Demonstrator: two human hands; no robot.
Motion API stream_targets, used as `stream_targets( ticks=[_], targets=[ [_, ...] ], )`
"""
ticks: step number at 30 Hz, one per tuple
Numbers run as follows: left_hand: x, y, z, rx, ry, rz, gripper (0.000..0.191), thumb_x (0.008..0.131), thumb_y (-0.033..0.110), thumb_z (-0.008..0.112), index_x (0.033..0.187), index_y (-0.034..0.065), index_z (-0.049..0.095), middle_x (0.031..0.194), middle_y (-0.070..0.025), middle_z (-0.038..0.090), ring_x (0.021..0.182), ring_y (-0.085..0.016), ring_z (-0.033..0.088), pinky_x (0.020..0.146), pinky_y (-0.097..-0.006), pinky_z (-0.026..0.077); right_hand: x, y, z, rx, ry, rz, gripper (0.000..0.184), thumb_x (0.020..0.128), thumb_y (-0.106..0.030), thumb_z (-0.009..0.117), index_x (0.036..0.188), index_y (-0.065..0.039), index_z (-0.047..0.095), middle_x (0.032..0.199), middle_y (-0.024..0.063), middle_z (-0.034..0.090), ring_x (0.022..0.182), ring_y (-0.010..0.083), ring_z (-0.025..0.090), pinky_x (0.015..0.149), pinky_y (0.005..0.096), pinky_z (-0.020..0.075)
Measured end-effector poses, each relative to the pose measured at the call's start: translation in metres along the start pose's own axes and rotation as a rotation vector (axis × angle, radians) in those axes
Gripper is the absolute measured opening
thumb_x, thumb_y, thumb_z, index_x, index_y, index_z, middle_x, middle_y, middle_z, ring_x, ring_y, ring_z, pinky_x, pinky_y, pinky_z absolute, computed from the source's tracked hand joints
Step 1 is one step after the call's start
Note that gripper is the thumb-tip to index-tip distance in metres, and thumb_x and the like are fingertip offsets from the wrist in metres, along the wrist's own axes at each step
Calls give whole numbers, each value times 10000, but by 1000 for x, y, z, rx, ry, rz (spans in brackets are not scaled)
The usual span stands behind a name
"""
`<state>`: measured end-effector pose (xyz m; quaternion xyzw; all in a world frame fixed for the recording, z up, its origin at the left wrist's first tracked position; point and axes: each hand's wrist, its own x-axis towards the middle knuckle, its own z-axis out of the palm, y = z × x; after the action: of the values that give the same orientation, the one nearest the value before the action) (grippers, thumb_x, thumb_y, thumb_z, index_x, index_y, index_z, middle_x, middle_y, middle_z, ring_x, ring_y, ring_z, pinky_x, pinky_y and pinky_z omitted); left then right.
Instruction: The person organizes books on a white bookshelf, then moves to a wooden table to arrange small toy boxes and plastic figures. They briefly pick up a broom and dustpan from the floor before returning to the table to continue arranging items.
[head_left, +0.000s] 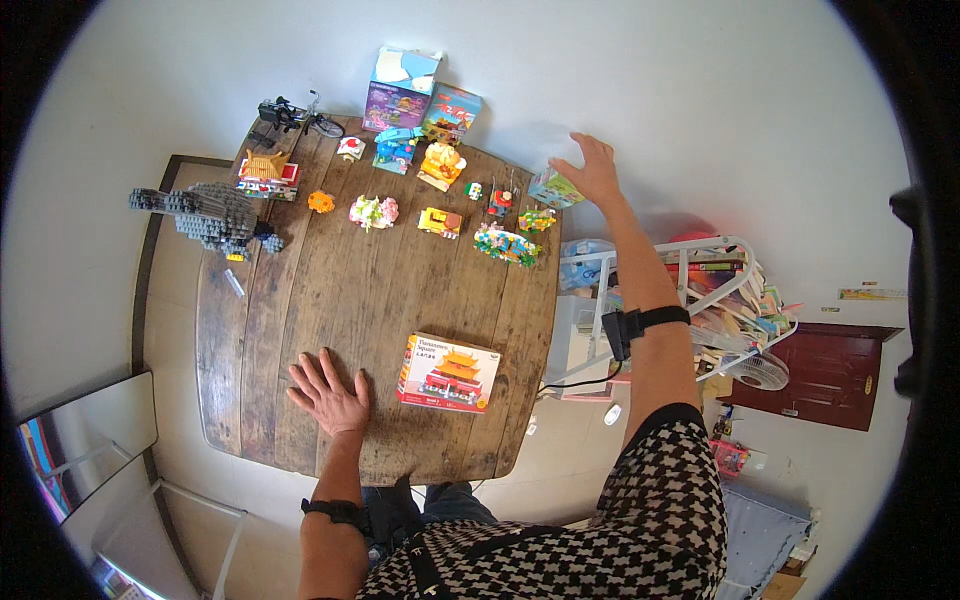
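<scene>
My left hand (332, 399) rests palm down on the near part of the wooden table (337, 300), fingers spread and holding nothing. To its right lies a flat building-block set box (450, 375) with writing and a picture of a yellow-roofed gate building. My right hand (592, 171) is stretched out to the far right corner with thumb and fingers apart. It is beside a small green and blue box (553, 187) and partly overlaps it in view; whether they touch I cannot tell. Below that box sit a small green and yellow block model (537, 219) and a flowered block model (506, 245).
Several block models stand across the far half, including a yellow truck (440, 223) and a grey block figure (217, 217) at the left edge. Taller boxes (397, 101) and a miniature bicycle (304, 116) line the back. A white rack (739, 262) with books stands right of the table.
</scene>
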<state>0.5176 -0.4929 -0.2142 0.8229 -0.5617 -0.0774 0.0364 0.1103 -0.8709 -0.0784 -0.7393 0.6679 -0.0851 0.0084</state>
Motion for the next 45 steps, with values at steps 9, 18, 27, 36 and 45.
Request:
stream_targets(
  ticks=[9,18,27,36,45],
  targets=[
    [1,2,0,22,43,12,791,875,522,499,1521,146,243,1588,-171,138,1467,-406,33,1132,-620,0,-36,42,16,-131,-184,56,676,746,-356,762,1305,-72,510,1271,178,563,1204,386,441,1038,451,365],
    [0,3,-2,18,25,10,789,874,500,527,1517,142,244,1582,-174,140,1466,-402,43,1135,-619,26,5,-12,18,85,-76,-60,557,777,-294,738,1227,-37,534,1222,176,570,1144,359,521,972,444,440],
    [0,2,-1,11,-20,-10,787,869,538,493,1512,141,273,1586,-179,141,1467,-408,40,1129,-624,2,59,-70,41,46,-319,-6,589,786,-264,736,1274,-18,515,1248,211,573,1183,356,527,1000,422,423],
    [1,3,-5,6,-44,-14,774,887,499,507,1520,145,238,1585,-179,133,1463,-413,36,1139,-609,18,61,-66,75,81,-12,-48,668,796,-203,712,1354,29,430,1346,240,493,1253,368,472,1068,406,383],
    [1,3,-7,15,-38,-7,769,879,493,514,1508,126,264,1578,-190,148,1461,-416,47,1137,-613,21,45,-61,77,334,63,75,663,800,-135,664,1369,35,369,1326,263,468,1217,421,476,997,443,442]
  ],
)
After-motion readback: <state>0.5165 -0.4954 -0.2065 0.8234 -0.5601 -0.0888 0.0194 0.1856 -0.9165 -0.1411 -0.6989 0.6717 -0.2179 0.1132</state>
